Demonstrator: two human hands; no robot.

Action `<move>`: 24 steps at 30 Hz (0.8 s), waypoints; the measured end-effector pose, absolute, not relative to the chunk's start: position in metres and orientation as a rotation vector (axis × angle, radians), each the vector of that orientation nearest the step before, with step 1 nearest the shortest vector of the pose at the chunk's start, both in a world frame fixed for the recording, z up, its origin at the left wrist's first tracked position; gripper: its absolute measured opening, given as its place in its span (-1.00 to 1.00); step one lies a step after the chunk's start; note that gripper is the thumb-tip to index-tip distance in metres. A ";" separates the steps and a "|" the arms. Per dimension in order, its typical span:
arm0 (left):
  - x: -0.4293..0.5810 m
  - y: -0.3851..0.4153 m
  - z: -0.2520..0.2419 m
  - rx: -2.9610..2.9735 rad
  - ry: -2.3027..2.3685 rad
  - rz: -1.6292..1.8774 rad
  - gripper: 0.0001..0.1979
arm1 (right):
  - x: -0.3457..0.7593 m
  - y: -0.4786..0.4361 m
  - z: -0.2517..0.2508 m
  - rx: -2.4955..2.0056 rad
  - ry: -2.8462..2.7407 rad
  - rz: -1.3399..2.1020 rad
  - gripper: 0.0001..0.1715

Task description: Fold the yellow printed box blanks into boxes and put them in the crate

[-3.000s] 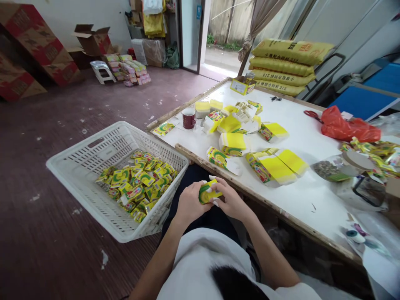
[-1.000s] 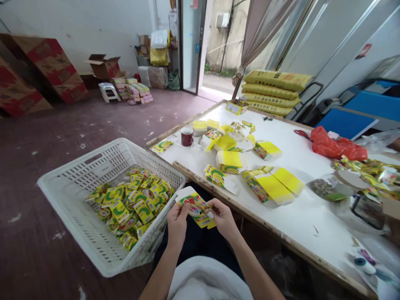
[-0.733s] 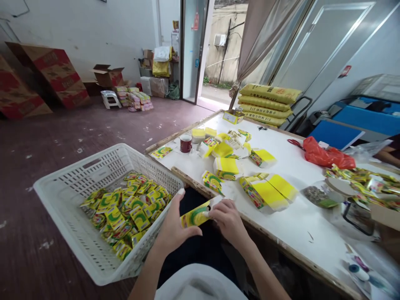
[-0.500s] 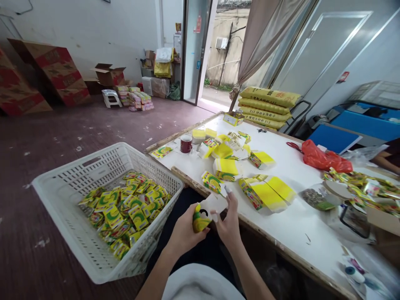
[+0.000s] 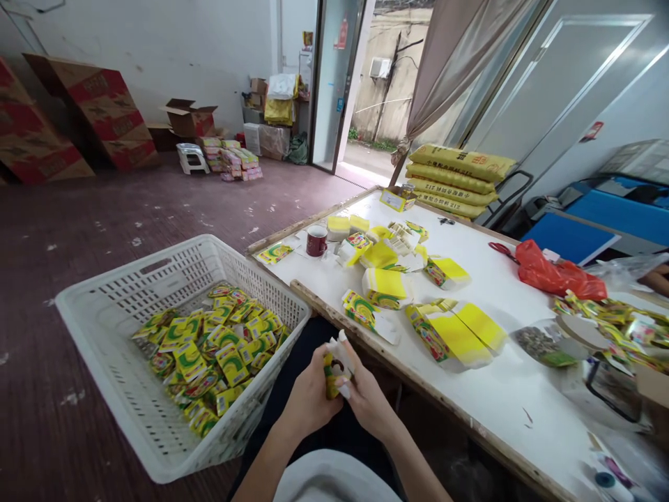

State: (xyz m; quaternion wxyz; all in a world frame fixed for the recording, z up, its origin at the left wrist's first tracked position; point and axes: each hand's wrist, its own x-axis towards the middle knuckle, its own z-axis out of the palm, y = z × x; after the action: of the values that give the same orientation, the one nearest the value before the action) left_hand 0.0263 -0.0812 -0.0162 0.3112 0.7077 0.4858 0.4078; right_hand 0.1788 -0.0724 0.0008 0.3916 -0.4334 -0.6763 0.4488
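Observation:
Over my lap, my left hand (image 5: 308, 394) is wrapped round a small yellow and green carton (image 5: 331, 382), its open end showing. My right hand (image 5: 368, 401) closes on the same carton from the other side, thumb and forefinger at its white flaps. White coverings show on the tips of those right fingers. Just beyond, on the table, lies a flat printed carton (image 5: 359, 310) with a white flap. Left of my legs, a white plastic basket (image 5: 112, 376) holds many filled yellow packets (image 5: 209, 362).
Stacks of yellow cartons (image 5: 470, 333) and a dark red mug (image 5: 316, 241) stand on the white table (image 5: 502, 411). A red plastic bag (image 5: 559, 273) and more packets lie at the right, near another person's arm. The table's wooden edge (image 5: 433, 401) runs beside my right arm.
My right hand has moved left and inward, from the spread white flaps onto the carton's end. The flaps are now folded in closer. The view has shifted slightly.

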 end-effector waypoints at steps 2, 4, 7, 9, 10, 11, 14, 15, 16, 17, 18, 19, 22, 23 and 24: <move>0.026 -0.079 -0.023 1.865 1.354 1.173 -0.27 | 0.178 -0.074 -0.002 -1.063 -1.839 1.053 -0.33; 0.025 -0.076 -0.025 1.896 1.467 1.260 -0.28 | 0.181 -0.071 -0.006 -1.077 -1.842 0.970 -0.33; 0.021 -0.074 -0.017 1.893 1.519 1.231 -0.40 | 0.190 -0.064 -0.011 -1.144 -1.774 0.842 -0.32; 0.015 -0.073 -0.007 1.873 1.448 1.196 -0.50 | 0.196 -0.062 -0.012 -1.125 -1.831 0.788 -0.32; 0.013 -0.073 -0.002 1.871 1.407 1.189 -0.53 | 0.199 -0.062 -0.011 -1.109 -1.886 0.778 -0.33; 0.010 -0.074 0.002 1.876 1.376 1.181 -0.53 | 0.201 -0.062 -0.010 -1.101 -1.944 0.776 -0.35; 0.005 -0.075 0.011 1.893 1.338 1.109 -0.50 | 0.211 -0.063 0.003 -1.119 -2.082 0.799 -0.46; 0.004 -0.076 0.012 1.889 1.334 1.078 -0.47 | 0.215 -0.063 0.010 -1.122 -2.114 0.815 -0.50; 0.004 -0.076 0.013 1.885 1.331 1.047 -0.45 | 0.219 -0.062 0.017 -1.117 -2.142 0.837 -0.55; 0.005 -0.077 0.013 1.885 1.328 1.019 -0.43 | 0.222 -0.062 0.023 -1.105 -2.167 0.864 -0.60; 0.006 -0.078 0.014 1.889 1.322 0.999 -0.43 | 0.225 -0.062 0.028 -1.090 -2.183 0.891 -0.66; 0.008 -0.079 0.014 1.892 1.319 0.991 -0.43 | 0.226 -0.062 0.031 -1.083 -2.181 0.910 -0.72; 0.013 -0.081 0.013 1.855 1.327 1.043 -0.45 | 0.219 -0.066 0.025 -1.118 -2.047 0.913 -0.64; 0.014 -0.081 0.012 1.808 1.318 1.068 -0.46 | 0.214 -0.068 0.020 -1.130 -1.972 0.918 -0.53; 0.014 -0.079 0.010 1.725 1.301 1.110 -0.46 | 0.209 -0.068 0.015 -1.129 -1.895 0.934 -0.39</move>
State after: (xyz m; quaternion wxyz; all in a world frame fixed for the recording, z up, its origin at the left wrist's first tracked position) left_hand 0.0140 -0.0794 0.0104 0.3489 0.6656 0.5019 0.4282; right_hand 0.2089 -0.0683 0.0146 0.3644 -0.4389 -0.7367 0.3631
